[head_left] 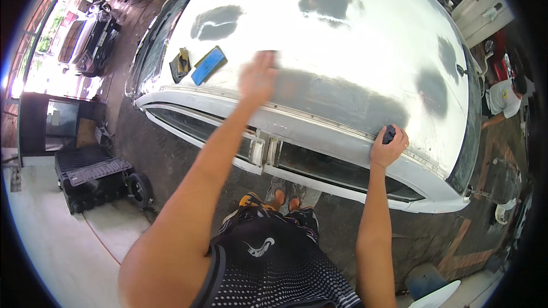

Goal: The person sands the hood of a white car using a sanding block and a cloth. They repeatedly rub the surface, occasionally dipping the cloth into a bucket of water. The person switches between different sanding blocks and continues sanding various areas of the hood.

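Note:
A white car roof (365, 40) spreads before me, marked with several dark grey patches and a long grey band (337, 97) along its near side. My left hand (258, 80) reaches flat over the left end of that band, its fingers smeared by motion. A dark edge shows at its fingertips; what it belongs to is unclear. My right hand (390, 149) rests at the near roof edge, closed around a small black crumpled piece (389, 134). Left of my left hand, a blue sanding block (209, 65) lies on the roof beside a folded dark and yellowish piece (180, 65).
Below the roof edge run the car's side windows (319, 162). A black wheeled thing (94, 179) stands on the left, with a parked dark vehicle (94, 43) farther off. At the right, another person (502, 100) is beside the car. A blue-grey container (425, 281) sits at lower right.

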A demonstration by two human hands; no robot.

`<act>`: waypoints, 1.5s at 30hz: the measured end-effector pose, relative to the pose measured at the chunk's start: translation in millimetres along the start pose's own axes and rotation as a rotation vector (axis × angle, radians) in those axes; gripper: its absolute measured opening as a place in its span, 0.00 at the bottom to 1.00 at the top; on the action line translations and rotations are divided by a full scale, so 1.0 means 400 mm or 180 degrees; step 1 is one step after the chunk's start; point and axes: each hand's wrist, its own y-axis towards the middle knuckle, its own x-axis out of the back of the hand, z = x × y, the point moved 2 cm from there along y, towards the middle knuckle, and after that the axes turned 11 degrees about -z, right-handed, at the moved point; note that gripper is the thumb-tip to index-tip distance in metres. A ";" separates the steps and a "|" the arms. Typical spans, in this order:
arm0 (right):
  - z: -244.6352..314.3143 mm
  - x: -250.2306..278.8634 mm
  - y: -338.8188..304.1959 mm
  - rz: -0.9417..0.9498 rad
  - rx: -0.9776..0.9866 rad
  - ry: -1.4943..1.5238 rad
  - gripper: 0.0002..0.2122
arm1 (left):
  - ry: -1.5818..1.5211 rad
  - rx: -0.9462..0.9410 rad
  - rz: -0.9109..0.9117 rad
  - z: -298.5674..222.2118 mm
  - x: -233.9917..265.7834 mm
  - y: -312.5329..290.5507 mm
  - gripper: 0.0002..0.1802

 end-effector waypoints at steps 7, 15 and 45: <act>0.029 -0.011 -0.007 0.0057 0.0077 0.0030 0.14 | -0.0321 -0.0022 0.0048 -0.252 -0.043 -0.006 0.39; 0.050 -0.023 -0.019 0.0166 -0.0001 0.0125 0.14 | 0.0465 0.1255 -0.0456 0.031 0.010 0.004 0.41; 0.011 -0.030 -0.005 0.0092 0.0014 -0.0009 0.15 | -0.0272 0.2665 -0.0275 -0.049 0.007 -0.088 0.49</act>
